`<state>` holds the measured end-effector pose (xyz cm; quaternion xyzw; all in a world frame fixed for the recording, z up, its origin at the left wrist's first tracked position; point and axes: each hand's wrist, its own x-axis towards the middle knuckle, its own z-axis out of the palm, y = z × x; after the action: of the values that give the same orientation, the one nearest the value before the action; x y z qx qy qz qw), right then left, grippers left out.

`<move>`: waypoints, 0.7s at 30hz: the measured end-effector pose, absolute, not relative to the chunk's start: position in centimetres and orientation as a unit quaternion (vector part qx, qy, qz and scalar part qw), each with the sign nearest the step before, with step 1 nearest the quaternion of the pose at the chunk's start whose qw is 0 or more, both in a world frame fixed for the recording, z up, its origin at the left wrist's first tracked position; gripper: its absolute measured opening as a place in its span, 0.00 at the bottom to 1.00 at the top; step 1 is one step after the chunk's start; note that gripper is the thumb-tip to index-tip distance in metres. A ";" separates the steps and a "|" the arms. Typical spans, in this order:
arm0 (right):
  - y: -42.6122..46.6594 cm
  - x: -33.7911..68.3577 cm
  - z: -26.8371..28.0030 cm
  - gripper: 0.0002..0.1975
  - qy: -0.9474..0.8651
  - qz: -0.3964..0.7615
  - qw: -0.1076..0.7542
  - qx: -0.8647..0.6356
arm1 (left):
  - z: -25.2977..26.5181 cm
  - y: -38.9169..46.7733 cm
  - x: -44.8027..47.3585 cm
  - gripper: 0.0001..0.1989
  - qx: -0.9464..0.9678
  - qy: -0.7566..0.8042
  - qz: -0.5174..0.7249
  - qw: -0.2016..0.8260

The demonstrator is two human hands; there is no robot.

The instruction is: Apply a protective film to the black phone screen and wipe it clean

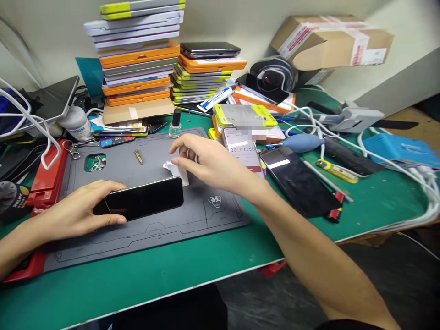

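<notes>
My left hand [85, 206] grips a smartphone [147, 198] by its left end. The phone is tilted up on its long edge, with its black screen facing me. My right hand [195, 156] hovers just beyond the phone's right end, fingers bent, thumb and forefinger slightly apart, nothing visible between them. Beneath that hand a crumpled white tissue [177, 171] lies on the grey work mat [192, 220]. A small clear bottle with a black cap [175, 124] stands at the mat's far edge. Left of it lies a small brass-coloured bit [138, 156].
Stacked orange and yellow-green flat cases [139, 59] line the back. On the right are a phone showing a timer [242, 149], a dark phone [295, 176], a blue air blower [304, 143], a yellow cutter [337, 171] and white cables. A red clamp-like tool [48, 174] borders the mat's left.
</notes>
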<state>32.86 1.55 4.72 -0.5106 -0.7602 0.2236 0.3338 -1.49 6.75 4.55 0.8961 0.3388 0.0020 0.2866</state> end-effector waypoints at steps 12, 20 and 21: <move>0.6 32.5 5.7 0.11 -0.784 0.312 0.269 -0.464 | 4.8 6.8 -1.0 0.27 0.889 0.323 -0.001 0.325; 0.6 32.5 4.4 0.11 -0.792 0.290 0.252 -0.475 | 5.3 6.3 -0.5 0.28 0.878 0.336 -0.005 0.340; 0.5 32.4 4.3 0.11 -0.790 0.288 0.253 -0.479 | 5.2 6.3 -0.4 0.28 0.877 0.336 -0.004 0.344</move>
<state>32.42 0.53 4.25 -0.4792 -0.7898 0.2876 0.2528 -0.45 6.27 5.24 0.8767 0.3363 -0.0039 0.3440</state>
